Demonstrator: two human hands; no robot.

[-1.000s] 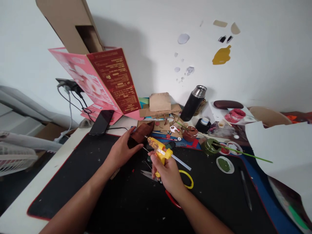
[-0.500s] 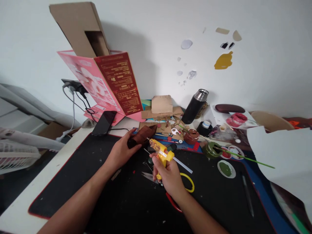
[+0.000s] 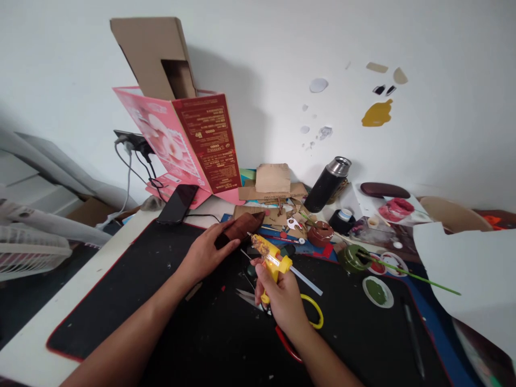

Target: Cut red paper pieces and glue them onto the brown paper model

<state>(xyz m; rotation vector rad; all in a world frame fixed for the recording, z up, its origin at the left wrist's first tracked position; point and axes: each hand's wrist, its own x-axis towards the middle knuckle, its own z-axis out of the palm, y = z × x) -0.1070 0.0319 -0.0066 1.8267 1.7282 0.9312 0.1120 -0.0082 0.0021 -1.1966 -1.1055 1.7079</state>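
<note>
My right hand [image 3: 278, 287] is wrapped round the grip of a yellow hot glue gun [image 3: 268, 257]. A clear glue stick [image 3: 307, 281] pokes out of its back end. The gun's nozzle points up and left, at the near right edge of a brown folded piece [image 3: 245, 226] that looks like painted card. My left hand [image 3: 209, 251] holds this brown piece from its left side, thumb in front and fingers behind, partly hidden. Under my right hand lie scissors [image 3: 318, 312] with a yellow and a red handle loop, their blades pointing left.
A black mat [image 3: 193, 344] covers the desk. Behind stand cardboard scraps [image 3: 273, 178], a black flask [image 3: 327, 185], a brown paint jar [image 3: 320, 234] and a green one [image 3: 352, 259] with a brush across it. A phone [image 3: 177, 204] lies at left, a pen [image 3: 413, 338] at right.
The whole view has shifted slightly, so things sit a little further right and lower. Both hands keep their holds, and the nozzle stays close to the brown piece.
</note>
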